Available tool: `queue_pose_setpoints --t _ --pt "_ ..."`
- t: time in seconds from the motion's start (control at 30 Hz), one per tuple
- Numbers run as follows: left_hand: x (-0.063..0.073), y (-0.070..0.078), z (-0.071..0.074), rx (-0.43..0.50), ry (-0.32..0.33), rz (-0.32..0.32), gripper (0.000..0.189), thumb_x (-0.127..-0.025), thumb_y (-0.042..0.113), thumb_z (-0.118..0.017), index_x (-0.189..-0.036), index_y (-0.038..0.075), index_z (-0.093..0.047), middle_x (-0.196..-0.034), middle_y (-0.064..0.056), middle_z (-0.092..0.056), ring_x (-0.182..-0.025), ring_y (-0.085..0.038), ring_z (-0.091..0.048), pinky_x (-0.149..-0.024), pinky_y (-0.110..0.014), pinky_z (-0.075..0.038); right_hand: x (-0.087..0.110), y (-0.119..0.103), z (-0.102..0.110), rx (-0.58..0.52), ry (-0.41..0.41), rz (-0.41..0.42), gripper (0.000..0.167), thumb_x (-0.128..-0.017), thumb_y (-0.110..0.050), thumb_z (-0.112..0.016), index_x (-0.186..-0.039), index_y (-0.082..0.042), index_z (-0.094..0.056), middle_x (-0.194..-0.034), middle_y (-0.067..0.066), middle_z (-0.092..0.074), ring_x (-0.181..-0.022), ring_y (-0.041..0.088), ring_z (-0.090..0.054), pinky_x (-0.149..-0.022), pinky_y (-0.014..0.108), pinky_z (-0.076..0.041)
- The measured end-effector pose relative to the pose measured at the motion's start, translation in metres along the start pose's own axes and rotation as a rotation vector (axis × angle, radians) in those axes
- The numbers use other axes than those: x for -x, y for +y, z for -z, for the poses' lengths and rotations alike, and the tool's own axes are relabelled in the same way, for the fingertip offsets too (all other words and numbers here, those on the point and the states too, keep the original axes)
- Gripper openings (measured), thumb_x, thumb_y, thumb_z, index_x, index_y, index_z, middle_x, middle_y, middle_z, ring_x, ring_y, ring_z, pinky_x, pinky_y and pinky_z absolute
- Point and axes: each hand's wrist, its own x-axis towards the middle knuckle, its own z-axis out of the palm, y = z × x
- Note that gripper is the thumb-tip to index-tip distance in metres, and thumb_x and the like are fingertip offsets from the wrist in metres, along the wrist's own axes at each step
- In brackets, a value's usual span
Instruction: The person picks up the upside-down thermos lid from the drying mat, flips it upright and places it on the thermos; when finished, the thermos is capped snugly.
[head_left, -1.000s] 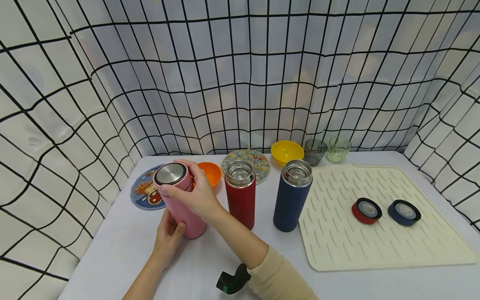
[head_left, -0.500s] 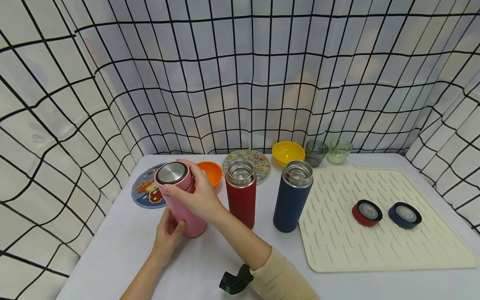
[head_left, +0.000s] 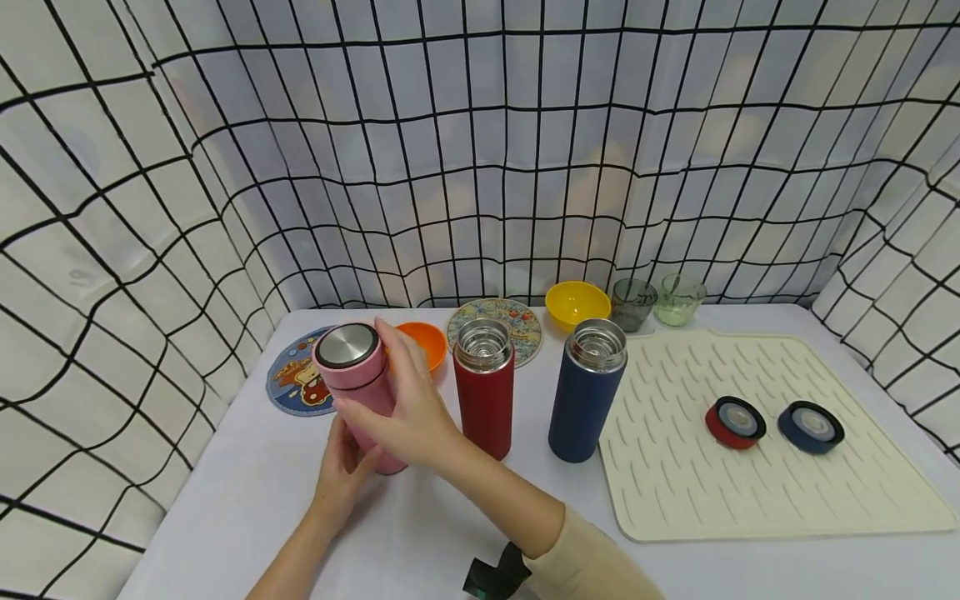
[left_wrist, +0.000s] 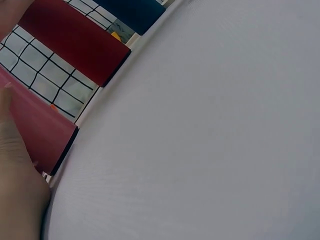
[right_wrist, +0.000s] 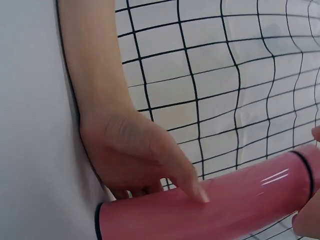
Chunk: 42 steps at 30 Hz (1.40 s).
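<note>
A pink thermos flask [head_left: 371, 394] with a steel-topped lid [head_left: 348, 346] stands upright at the left of the table. My left hand [head_left: 339, 483] grips its lower body; in the right wrist view the left thumb [right_wrist: 192, 185] lies along the pink wall. Around the upper part, my right hand [head_left: 416, 412] is spread, fingers fairly straight beside the lid and thumb over the body below it. Nearby stand a red flask [head_left: 484, 408] and a navy flask [head_left: 583, 408], both with bare steel mouths. The pink flask [left_wrist: 42, 122] also shows in the left wrist view.
A cream mat [head_left: 697, 492] on the right bears a red lid [head_left: 735, 422] and a navy lid [head_left: 810, 427]. Farther back are an orange bowl [head_left: 425, 342], a yellow bowl [head_left: 576, 304], two glasses and two round patterned mats. Black-gridded sheeting [head_left: 517, 192] surrounds the table.
My right hand has loosened from the pink flask's lid and shifted right and slightly down, its fingers no longer over the lid's back edge. The left hand keeps its hold.
</note>
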Motion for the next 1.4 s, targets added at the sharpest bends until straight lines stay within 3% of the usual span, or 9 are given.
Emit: queue_pose_setpoints --t 0.13,0.3,0.43,0.53,0.73,0.87,1.0,1.17,1.4 --pt "-0.004 -0.004 -0.006 -0.063 0.094 -0.231 0.067 -0.078 -0.013 -0.052 -0.138 -0.005 -0.023 -0.133 -0.008 -0.037 -0.121 -0.018 -0.036 -0.099 -0.023 -0.031 0.018 -0.009 0.02 0.065 -0.043 0.139 0.081 -0.082 -0.018 -0.065 -0.146 -0.017 -0.016 -0.146 -0.001 -0.021 -0.131 0.011 -0.023 -0.099 0.035 -0.037" --pt "-0.012 0.007 -0.016 -0.335 0.274 -0.64 0.06 -0.08 0.017 -0.052 -0.119 -0.021 -0.028 -0.13 -0.027 -0.03 -0.124 -0.028 -0.029 -0.102 -0.031 -0.027 0.048 -0.021 0.055 0.175 -0.044 0.247 0.081 -0.079 -0.013 -0.066 -0.145 -0.012 -0.018 -0.148 0.004 -0.019 -0.133 0.019 -0.02 -0.102 0.04 -0.033" --pt "-0.015 0.023 -0.03 -0.48 0.222 -0.877 0.052 -0.082 0.026 -0.048 -0.104 -0.019 -0.033 -0.121 -0.029 -0.033 -0.118 -0.03 -0.033 -0.102 -0.031 -0.027 0.065 -0.017 0.088 0.234 0.059 0.405 0.065 -0.083 -0.016 -0.06 -0.138 0.0 -0.028 -0.142 0.017 -0.026 -0.127 0.029 -0.025 -0.102 0.04 -0.032" --pt "-0.015 0.03 -0.039 -0.494 0.125 -0.94 0.049 -0.085 0.026 -0.047 -0.102 -0.018 -0.036 -0.117 -0.031 -0.036 -0.116 -0.032 -0.034 -0.104 -0.032 -0.026 0.073 -0.006 0.115 0.278 0.191 0.506 0.053 -0.088 -0.022 -0.054 -0.127 0.01 -0.037 -0.132 0.025 -0.034 -0.122 0.033 -0.03 -0.101 0.038 -0.031" --pt "-0.016 0.025 -0.056 -0.524 -0.149 -0.752 0.069 -0.087 0.037 -0.048 -0.123 -0.02 -0.028 -0.131 -0.033 -0.03 -0.128 -0.031 -0.027 -0.107 -0.03 -0.022 0.083 0.018 0.169 0.266 0.382 0.479 0.047 -0.088 -0.016 -0.054 -0.113 0.021 -0.038 -0.117 0.033 -0.04 -0.118 0.029 -0.035 -0.098 0.031 -0.028" --pt "-0.021 0.024 -0.074 -0.481 -0.242 -0.631 0.083 -0.085 0.041 -0.052 -0.133 -0.016 -0.015 -0.142 -0.027 -0.018 -0.132 -0.035 -0.019 -0.109 -0.031 -0.019 0.101 0.036 0.199 0.251 0.465 0.438 0.043 -0.084 -0.004 -0.054 -0.11 0.024 -0.035 -0.12 0.023 -0.042 -0.118 0.024 -0.034 -0.093 0.031 -0.026" --pt "-0.028 0.023 -0.091 -0.392 -0.236 -0.518 0.097 -0.074 0.029 -0.067 -0.139 -0.01 -0.005 -0.146 -0.023 -0.01 -0.133 -0.035 -0.014 -0.109 -0.036 -0.019 0.12 0.049 0.223 0.396 0.516 0.344 0.042 -0.077 0.005 -0.051 -0.113 0.022 -0.037 -0.122 0.02 -0.043 -0.114 0.016 -0.035 -0.091 0.028 -0.027" --pt "-0.04 0.017 -0.106 -0.364 -0.177 -0.247 0.118 -0.062 0.013 -0.079 -0.145 0.012 0.006 -0.151 -0.005 -0.004 -0.136 -0.024 -0.009 -0.106 -0.049 -0.021 0.143 0.088 0.261 0.566 0.595 0.223 0.049 -0.07 0.008 -0.055 -0.116 0.016 -0.043 -0.115 0.033 -0.044 -0.112 0.015 -0.035 -0.088 0.025 -0.026" --pt "-0.045 0.005 -0.12 -0.214 -0.149 0.024 0.121 -0.064 0.006 -0.08 -0.143 0.023 0.011 -0.149 -0.006 -0.01 -0.134 -0.024 -0.018 -0.102 -0.055 -0.025 0.184 0.138 0.298 0.603 0.59 -0.142 0.058 -0.074 0.003 -0.058 -0.129 0.005 -0.038 -0.124 0.027 -0.034 -0.109 0.03 -0.03 -0.088 0.044 -0.022"
